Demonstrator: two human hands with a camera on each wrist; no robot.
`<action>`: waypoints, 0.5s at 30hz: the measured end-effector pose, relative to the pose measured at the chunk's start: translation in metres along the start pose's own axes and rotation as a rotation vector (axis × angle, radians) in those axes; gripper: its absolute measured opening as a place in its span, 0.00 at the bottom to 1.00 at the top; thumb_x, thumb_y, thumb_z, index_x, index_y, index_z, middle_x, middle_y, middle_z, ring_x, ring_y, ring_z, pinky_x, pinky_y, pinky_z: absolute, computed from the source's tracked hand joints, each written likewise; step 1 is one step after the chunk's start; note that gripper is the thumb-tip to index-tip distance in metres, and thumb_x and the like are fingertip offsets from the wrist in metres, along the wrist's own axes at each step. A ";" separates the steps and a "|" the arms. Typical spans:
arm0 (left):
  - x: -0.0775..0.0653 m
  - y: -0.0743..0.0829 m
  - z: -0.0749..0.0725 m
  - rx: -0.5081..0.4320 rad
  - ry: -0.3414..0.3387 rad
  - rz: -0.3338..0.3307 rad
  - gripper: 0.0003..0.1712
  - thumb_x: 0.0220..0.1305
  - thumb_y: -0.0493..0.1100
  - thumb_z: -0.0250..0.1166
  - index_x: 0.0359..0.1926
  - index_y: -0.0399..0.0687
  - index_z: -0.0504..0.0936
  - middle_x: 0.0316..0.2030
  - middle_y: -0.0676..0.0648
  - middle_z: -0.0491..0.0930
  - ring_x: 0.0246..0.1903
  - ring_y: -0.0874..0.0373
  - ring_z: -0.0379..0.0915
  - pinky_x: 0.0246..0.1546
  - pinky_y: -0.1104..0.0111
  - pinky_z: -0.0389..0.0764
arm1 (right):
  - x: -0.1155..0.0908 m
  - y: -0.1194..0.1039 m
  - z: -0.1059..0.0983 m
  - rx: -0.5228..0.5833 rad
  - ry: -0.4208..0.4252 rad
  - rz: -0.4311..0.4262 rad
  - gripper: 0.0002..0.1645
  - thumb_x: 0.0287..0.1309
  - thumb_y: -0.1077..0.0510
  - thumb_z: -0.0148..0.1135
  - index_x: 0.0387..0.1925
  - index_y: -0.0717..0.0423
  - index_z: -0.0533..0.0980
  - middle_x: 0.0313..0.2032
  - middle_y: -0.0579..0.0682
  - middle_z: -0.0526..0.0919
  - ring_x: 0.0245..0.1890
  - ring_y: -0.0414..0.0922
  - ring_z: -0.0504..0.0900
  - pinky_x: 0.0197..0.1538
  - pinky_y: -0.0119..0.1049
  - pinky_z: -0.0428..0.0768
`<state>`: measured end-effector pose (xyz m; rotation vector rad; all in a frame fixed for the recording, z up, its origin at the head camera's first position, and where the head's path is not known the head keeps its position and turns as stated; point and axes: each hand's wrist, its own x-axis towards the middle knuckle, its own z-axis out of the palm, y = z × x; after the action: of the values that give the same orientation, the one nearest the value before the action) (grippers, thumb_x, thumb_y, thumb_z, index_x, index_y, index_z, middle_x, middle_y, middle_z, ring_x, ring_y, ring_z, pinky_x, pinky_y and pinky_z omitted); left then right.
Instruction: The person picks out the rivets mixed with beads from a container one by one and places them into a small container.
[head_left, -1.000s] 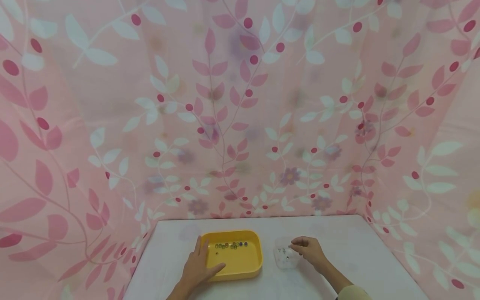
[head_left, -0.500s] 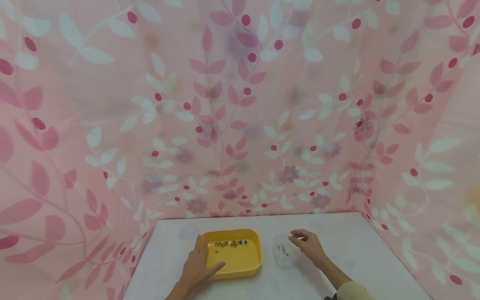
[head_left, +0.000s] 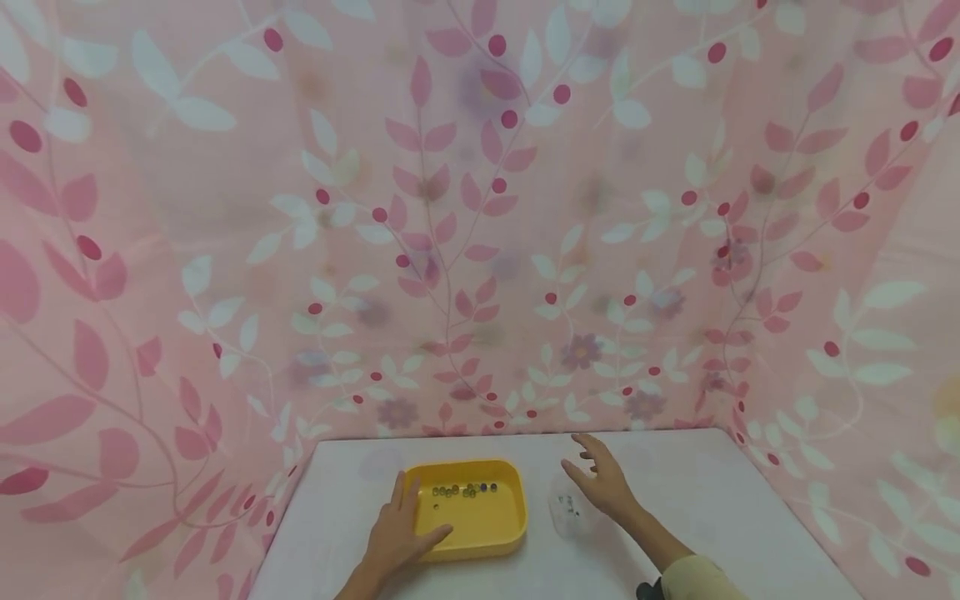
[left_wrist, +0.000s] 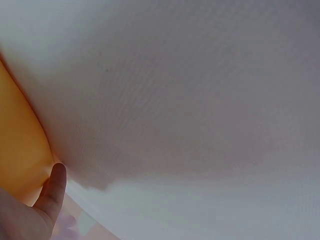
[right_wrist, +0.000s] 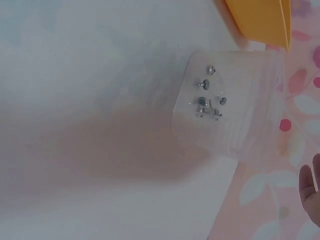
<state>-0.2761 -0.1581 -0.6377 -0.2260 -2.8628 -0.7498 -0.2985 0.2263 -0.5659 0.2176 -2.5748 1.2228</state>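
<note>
My left hand (head_left: pixel 393 533) rests at the left side of a yellow tray (head_left: pixel 483 548), fingers extended along its rim and thumb reaching over the front. In the left wrist view one finger (left_wrist: pixel 56 185) touches the tray's outer wall. Several glass marbles (head_left: pixel 455 490) lie in a loose row toward the tray's back, and a tiny piece (head_left: pixel 437 507) sits apart from them. To the right, my right hand (head_left: pixel 606 485) hovers over a clear plastic container (head_left: pixel 564 527), its fingers spread and holding nothing. Small metal studs (right_wrist: pixel 204 101) show inside the container in the right wrist view.
A white cloth covers the table (head_left: pixel 720 517), and a pink leaf-patterned curtain (head_left: pixel 465 250) hangs along its back and sides. Between tray and container runs a narrow strip of cloth. A dark device (head_left: pixel 649 590) is at my right wrist.
The right hand's fingers, earlier bent together over the container, have spread apart as the hand rose slightly away and toward the back. The left hand has stayed on the tray.
</note>
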 end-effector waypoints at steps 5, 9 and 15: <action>-0.002 0.002 -0.002 -0.007 -0.006 -0.007 0.63 0.47 0.78 0.66 0.75 0.44 0.60 0.77 0.35 0.47 0.51 0.35 0.73 0.37 0.49 0.79 | -0.004 -0.007 0.012 -0.194 0.020 -0.208 0.47 0.57 0.42 0.68 0.73 0.54 0.62 0.75 0.63 0.56 0.66 0.67 0.67 0.60 0.73 0.64; -0.002 0.003 -0.003 -0.005 0.002 -0.003 0.63 0.47 0.78 0.66 0.74 0.44 0.60 0.77 0.35 0.47 0.51 0.36 0.73 0.38 0.50 0.79 | -0.005 -0.013 0.021 -0.352 0.037 -0.328 0.52 0.53 0.39 0.69 0.74 0.53 0.60 0.76 0.65 0.50 0.65 0.68 0.67 0.60 0.71 0.65; -0.002 0.003 -0.002 -0.006 0.006 0.003 0.63 0.47 0.78 0.66 0.74 0.43 0.61 0.76 0.35 0.48 0.50 0.37 0.73 0.36 0.51 0.79 | -0.002 -0.022 0.029 -0.461 -0.036 -0.309 0.54 0.54 0.32 0.65 0.76 0.47 0.57 0.79 0.59 0.41 0.71 0.64 0.59 0.68 0.66 0.58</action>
<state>-0.2735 -0.1567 -0.6351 -0.2288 -2.8543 -0.7576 -0.2963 0.1899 -0.5684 0.5133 -2.6389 0.5069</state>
